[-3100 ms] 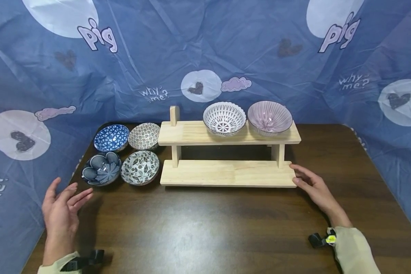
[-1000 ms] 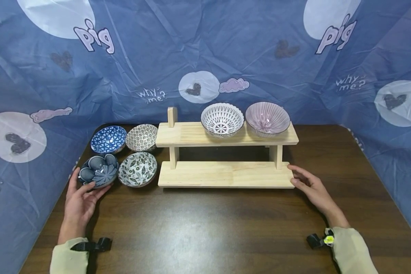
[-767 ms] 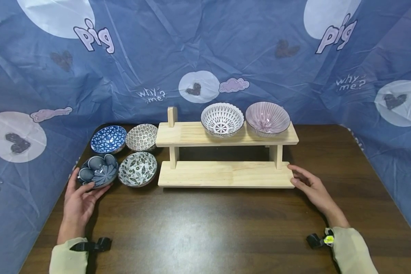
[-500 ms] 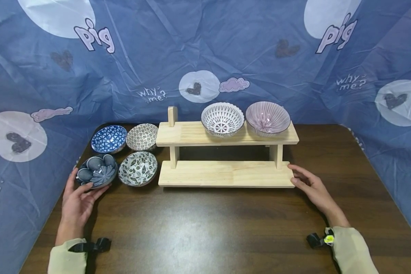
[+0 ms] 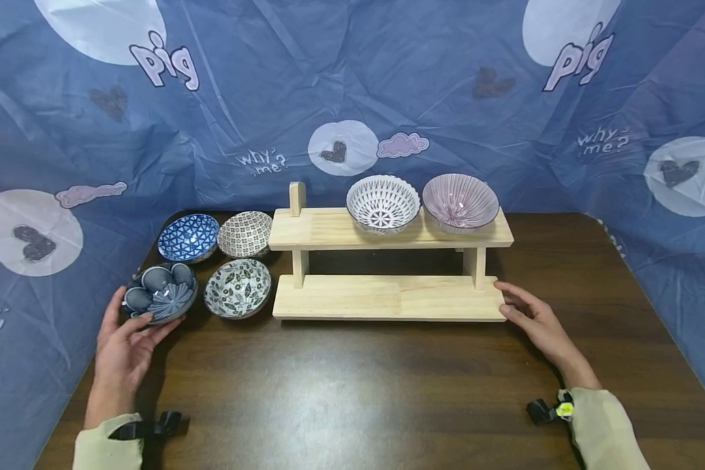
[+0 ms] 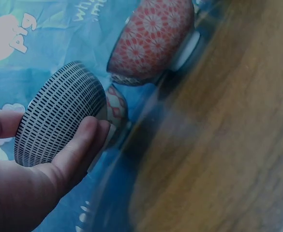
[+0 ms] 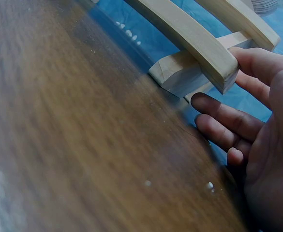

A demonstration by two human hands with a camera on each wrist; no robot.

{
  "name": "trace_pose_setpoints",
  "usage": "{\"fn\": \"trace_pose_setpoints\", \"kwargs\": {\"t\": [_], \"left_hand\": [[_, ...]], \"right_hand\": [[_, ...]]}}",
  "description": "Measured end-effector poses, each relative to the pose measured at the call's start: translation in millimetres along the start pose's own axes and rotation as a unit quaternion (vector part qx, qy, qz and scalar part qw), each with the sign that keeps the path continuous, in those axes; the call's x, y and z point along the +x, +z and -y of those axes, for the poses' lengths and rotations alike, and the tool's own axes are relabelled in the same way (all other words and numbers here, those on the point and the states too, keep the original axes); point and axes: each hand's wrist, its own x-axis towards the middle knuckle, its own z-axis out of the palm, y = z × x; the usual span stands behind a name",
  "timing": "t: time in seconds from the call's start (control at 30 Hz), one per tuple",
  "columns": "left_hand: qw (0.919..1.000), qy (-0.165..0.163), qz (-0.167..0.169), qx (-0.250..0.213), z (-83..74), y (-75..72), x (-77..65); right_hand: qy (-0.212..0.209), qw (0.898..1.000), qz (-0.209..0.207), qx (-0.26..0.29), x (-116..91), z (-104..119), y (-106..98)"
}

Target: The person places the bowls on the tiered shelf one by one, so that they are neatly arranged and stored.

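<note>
A blue-grey bowl with a petal pattern inside is held at the left by my left hand. In the left wrist view its outside shows rows of dark dashes, the thumb and fingers at its side and foot. A two-tier wooden rack stands mid-table. My right hand touches the right end of its lower board with thumb and finger. The right wrist view shows the other fingers relaxed below that board end. A white patterned bowl and a purple striped bowl sit on the top board.
A floral bowl, a blue triangle-patterned bowl and a small-check bowl stand left of the rack. A wooden peg rises from the rack's back left. Blue printed cloth hangs behind the brown table.
My left hand came in from the left, took hold of the blue-grey bowl, and has shifted it slightly left, away from the floral bowl. The right hand stays at the rack's end.
</note>
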Motion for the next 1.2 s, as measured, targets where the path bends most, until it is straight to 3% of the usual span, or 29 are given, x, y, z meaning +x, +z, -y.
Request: {"fn": "trace_pose_setpoints", "kwargs": {"t": [0.43,0.67,0.97,1.2], "left_hand": [[0.9998,0.005,-0.001,0.019,-3.4,22.3,-1.3],[0.9992,0.000,0.035,0.021,-4.1,37.5,-3.6],[0.9974,-0.017,0.047,0.052,-3.0,60.8,-5.4],[0.9958,-0.023,0.077,0.044,-0.6,79.4,-4.8]], "right_hand": [[-0.001,1.000,-0.002,-0.002,-1.0,0.6,-0.2],[0.001,1.000,-0.002,-0.006,-0.9,1.5,-0.6],[-0.007,1.000,0.000,0.005,0.1,-1.2,0.0],[-0.009,1.000,-0.002,0.005,0.7,-1.8,0.1]]}}
